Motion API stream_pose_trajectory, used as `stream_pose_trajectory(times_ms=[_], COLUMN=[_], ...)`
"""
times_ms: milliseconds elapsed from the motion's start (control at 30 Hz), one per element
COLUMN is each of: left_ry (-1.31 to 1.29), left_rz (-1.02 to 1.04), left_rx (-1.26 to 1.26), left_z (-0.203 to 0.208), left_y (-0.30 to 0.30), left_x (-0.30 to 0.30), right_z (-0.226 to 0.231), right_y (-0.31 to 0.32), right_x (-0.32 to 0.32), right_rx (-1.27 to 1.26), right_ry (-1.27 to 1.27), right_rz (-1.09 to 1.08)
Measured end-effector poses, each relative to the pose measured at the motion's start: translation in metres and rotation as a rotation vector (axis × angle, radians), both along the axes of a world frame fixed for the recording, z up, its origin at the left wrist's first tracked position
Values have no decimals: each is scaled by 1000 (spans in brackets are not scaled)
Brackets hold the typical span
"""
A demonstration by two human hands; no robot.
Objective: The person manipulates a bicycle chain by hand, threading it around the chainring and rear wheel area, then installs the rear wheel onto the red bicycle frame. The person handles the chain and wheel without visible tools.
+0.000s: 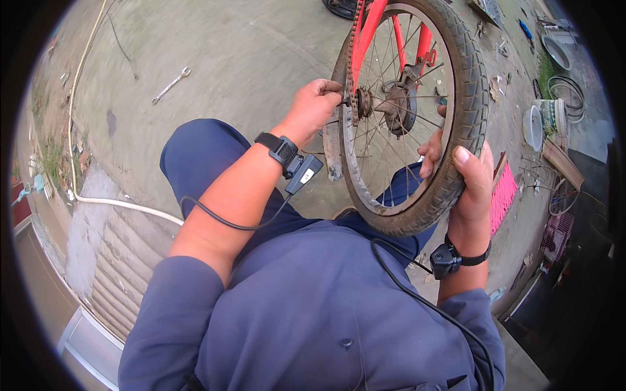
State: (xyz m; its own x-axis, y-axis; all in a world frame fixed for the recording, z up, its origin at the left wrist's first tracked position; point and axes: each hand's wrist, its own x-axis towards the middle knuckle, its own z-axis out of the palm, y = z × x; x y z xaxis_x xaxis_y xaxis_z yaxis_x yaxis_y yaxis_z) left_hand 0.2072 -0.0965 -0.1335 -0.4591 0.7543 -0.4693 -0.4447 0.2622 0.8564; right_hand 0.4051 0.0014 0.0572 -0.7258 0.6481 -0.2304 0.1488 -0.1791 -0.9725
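Observation:
A bicycle wheel with a black tyre (471, 98), spokes and a red frame (369, 29) stands in front of me. My left hand (314, 104) is closed at the hub axle (360, 102) beside the chain, pinching something small there that I cannot make out. My right hand (471, 176) grips the near lower rim of the tyre, thumb on the tread and fingers through the spokes. Both wrists wear black bands with cables. My blue-clad knees sit under the wheel.
A metal wrench (171, 85) lies on the concrete ground at the upper left. A white hose (104, 202) runs along the left. Buckets (533, 127), coiled tubing, a pink grate (502, 195) and scattered parts crowd the right side.

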Motion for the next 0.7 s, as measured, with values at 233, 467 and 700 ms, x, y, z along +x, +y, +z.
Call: stream_pose_trajectory(times_ms=[233, 467, 700], left_ry=[115, 281, 41], left_rz=[-65, -87, -55], left_rx=[-15, 14, 328], left_z=[10, 33, 72], left_y=[13, 13, 6], left_x=[-3, -9, -18], right_z=[0, 1, 4], right_y=[-2, 4, 5], right_x=[-5, -3, 1], right_rx=[115, -17, -87], right_ry=[-74, -5, 51], right_rz=[-13, 26, 42])
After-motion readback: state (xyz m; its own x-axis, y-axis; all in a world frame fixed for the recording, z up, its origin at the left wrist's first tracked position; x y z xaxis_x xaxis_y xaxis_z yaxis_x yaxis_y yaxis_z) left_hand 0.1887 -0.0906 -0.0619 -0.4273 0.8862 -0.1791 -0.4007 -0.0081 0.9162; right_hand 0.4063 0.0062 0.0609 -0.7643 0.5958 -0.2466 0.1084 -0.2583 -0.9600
